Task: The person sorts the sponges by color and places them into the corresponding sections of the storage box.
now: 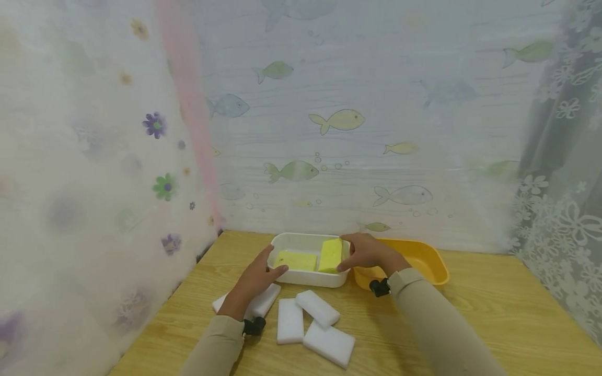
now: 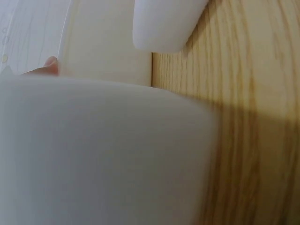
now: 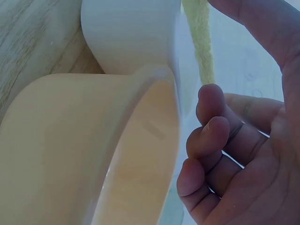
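A white tub stands at the back of the table. Inside it, one yellow sponge lies flat at the left, and a second yellow sponge leans at the right end. My right hand pinches that second sponge between thumb and fingers; its edge shows past the curled fingers in the right wrist view. My left hand is at the tub's left end, thumb spread across the front rim. In the left wrist view only a fingertip shows above the tub wall, the rest being hidden.
An orange tub stands close to the white tub's right side. Several white sponges lie in front on the wooden table, some overlapping, including one near the middle. Others lie beneath my left wrist. Patterned sheets hang behind and at the left.
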### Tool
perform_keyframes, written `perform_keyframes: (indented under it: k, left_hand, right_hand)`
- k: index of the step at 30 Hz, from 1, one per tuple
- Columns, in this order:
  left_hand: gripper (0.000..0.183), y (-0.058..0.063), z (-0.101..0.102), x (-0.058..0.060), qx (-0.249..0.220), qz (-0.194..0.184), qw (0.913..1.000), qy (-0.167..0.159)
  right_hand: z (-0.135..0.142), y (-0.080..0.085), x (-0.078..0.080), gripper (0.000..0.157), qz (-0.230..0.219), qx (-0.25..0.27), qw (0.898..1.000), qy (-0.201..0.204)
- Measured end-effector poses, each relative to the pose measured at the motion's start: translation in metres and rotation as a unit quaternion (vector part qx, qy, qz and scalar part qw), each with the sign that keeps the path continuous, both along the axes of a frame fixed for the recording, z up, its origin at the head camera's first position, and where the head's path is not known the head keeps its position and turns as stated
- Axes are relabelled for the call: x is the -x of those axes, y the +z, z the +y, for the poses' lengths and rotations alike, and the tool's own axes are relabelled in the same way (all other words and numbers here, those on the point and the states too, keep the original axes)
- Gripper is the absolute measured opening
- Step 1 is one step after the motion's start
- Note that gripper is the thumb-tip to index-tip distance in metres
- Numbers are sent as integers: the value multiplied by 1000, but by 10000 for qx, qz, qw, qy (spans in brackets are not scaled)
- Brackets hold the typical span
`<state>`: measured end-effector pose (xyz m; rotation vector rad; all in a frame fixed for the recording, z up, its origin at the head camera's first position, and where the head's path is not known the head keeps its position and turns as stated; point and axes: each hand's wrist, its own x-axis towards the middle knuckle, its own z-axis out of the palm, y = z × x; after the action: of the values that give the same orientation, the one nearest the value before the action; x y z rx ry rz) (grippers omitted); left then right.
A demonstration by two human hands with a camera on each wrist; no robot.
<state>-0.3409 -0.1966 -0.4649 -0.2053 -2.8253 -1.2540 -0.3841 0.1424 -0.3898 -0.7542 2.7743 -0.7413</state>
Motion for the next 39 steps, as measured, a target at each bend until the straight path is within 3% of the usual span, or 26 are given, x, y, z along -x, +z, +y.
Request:
perform_keyframes:
  k: [12,28,34,39]
  left_hand:
    - [95,0,0,-1,38,-1,10000,25]
    - [94,3,0,-4,11,94,9999,-64]
    - [94,3,0,-4,-39,83,9999,-47]
    - [94,1,0,-2,-64,48,9999,-62]
  right_hand:
    - [-6,-4,1,98,-208,-266,9991,-238]
    - [-4,-6,0,101,-416,-188,9989,-129]
    - [2,-7,0,90,-232,-31,9997,15]
    - [12,-8,-7,75,346,108,9993,-53]
